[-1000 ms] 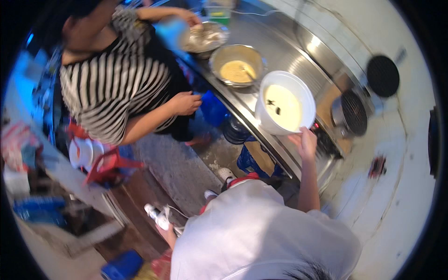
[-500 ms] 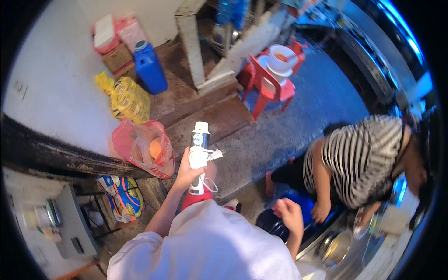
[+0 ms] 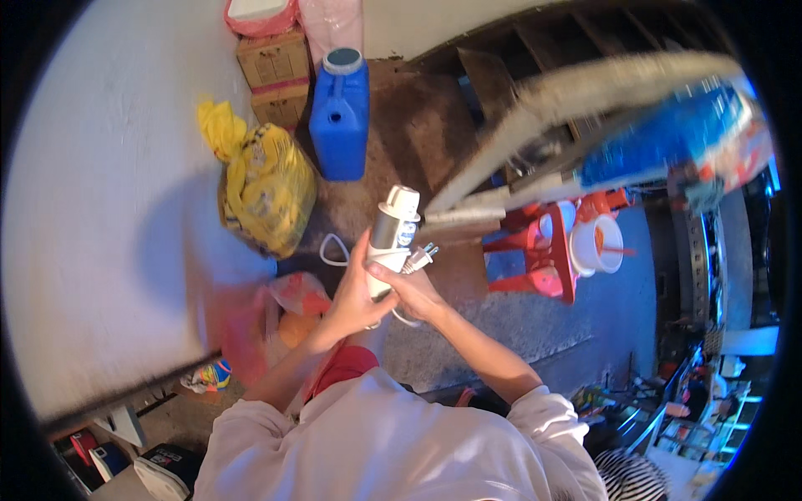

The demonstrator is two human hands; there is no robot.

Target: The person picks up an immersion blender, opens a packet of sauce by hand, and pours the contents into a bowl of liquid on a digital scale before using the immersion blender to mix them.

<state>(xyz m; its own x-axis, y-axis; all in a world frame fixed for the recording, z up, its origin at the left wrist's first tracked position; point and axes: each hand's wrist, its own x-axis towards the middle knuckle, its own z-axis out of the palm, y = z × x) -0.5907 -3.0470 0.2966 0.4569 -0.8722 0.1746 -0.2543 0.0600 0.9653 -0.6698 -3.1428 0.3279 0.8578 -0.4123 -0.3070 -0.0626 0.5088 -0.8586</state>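
A corded white appliance with a dark band, which looks like a hand blender point(image 3: 391, 234), tilts upward in front of my body. My left hand point(image 3: 349, 294) wraps its lower part from the left. From the right, my right hand point(image 3: 415, 292) grips the same part, its thumb across the front. White cord is wound about the body, and the two-pin plug point(image 3: 419, 258) sticks out on the right, just above my right hand. A loop of cord point(image 3: 334, 251) stands out to the left. My palms hide the lower end.
Ahead are a knotted yellow bag point(image 3: 267, 188), a blue jerrycan point(image 3: 341, 125) and stacked cartons point(image 3: 276, 77). A pink bag point(image 3: 299, 294) is beside my left forearm. Right of the wooden steps point(image 3: 576, 63), a red chair point(image 3: 558, 250) bears a white bucket point(image 3: 603, 244). A striped sleeve or shirt point(image 3: 631, 478) shows at lower right.
My right hand has come from the right side onto the hand blender, which only my left hand held before. My view has turned left, toward the yellow bag and the jerrycan.
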